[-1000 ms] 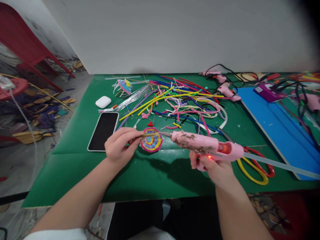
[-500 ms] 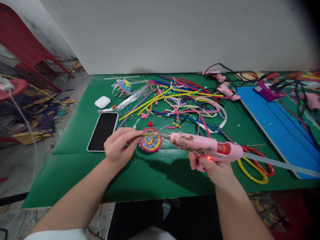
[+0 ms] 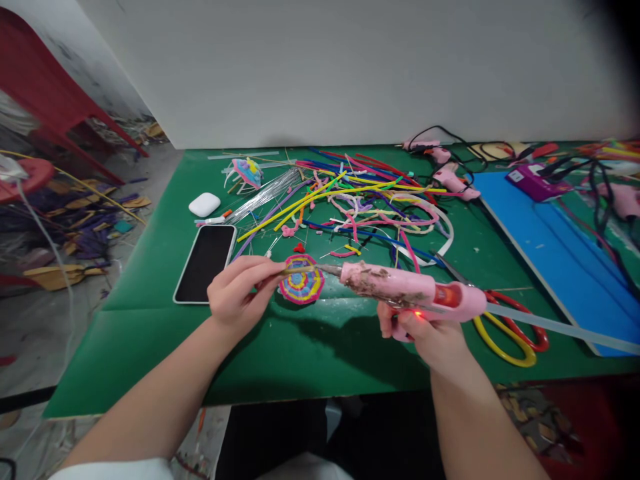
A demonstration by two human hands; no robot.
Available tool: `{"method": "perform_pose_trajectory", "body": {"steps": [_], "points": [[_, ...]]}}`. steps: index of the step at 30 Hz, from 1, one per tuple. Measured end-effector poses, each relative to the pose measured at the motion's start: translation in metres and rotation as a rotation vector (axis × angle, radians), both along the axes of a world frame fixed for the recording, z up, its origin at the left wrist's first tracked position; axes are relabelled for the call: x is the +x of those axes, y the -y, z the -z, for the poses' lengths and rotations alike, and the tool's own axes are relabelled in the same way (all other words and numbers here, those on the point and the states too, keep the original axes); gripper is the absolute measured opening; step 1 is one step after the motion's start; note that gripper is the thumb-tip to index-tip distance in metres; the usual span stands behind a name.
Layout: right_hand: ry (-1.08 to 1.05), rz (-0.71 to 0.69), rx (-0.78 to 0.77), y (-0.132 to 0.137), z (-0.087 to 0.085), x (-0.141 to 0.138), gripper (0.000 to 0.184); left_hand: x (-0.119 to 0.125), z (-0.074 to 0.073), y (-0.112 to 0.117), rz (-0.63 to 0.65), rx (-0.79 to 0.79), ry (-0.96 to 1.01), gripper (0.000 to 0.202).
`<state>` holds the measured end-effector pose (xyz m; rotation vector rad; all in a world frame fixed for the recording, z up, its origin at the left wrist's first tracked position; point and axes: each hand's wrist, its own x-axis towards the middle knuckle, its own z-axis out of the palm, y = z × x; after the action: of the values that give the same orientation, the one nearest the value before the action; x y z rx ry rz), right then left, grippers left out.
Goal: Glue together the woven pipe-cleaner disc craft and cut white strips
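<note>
My left hand (image 3: 245,290) pinches a thin brown stick (image 3: 295,271) that points to the right. My right hand (image 3: 425,337) is wrapped round the handle of a pink glue gun (image 3: 387,283) with a lit red light. The gun's metal nozzle is at the stick's far end; whether they touch I cannot tell. A clear glue stick (image 3: 565,328) sticks out of the gun's back. Below the brown stick lies a round disc (image 3: 303,293) with pink, yellow and blue rings.
Behind my hands spreads a heap of coloured pipe cleaners (image 3: 345,193). A phone (image 3: 206,263) and a white case (image 3: 205,203) lie left. Scissors (image 3: 505,333) rest beside a blue board (image 3: 560,253). More pink glue guns (image 3: 455,181) with black cords lie at the back right.
Almost nothing differs. The nozzle and the stick's end have shifted slightly against each other, while both hands keep their grips.
</note>
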<state>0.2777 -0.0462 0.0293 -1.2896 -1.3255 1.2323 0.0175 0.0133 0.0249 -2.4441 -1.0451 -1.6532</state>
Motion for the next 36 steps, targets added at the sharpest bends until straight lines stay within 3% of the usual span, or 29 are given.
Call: {"method": "perform_pose_trajectory", "body": {"steps": [23,36], "points": [[0.016,-0.005,-0.031,0.0015,0.0027,0.0015,0.046,0.0033,-0.0035,-0.0007,-0.041,0.017,-0.006,0.021],[-0.015,-0.007,-0.027,0.002,0.004,0.0035,0.042,0.0008,-0.0014,0.0014,-0.05,0.054,-0.024,0.031]]}}
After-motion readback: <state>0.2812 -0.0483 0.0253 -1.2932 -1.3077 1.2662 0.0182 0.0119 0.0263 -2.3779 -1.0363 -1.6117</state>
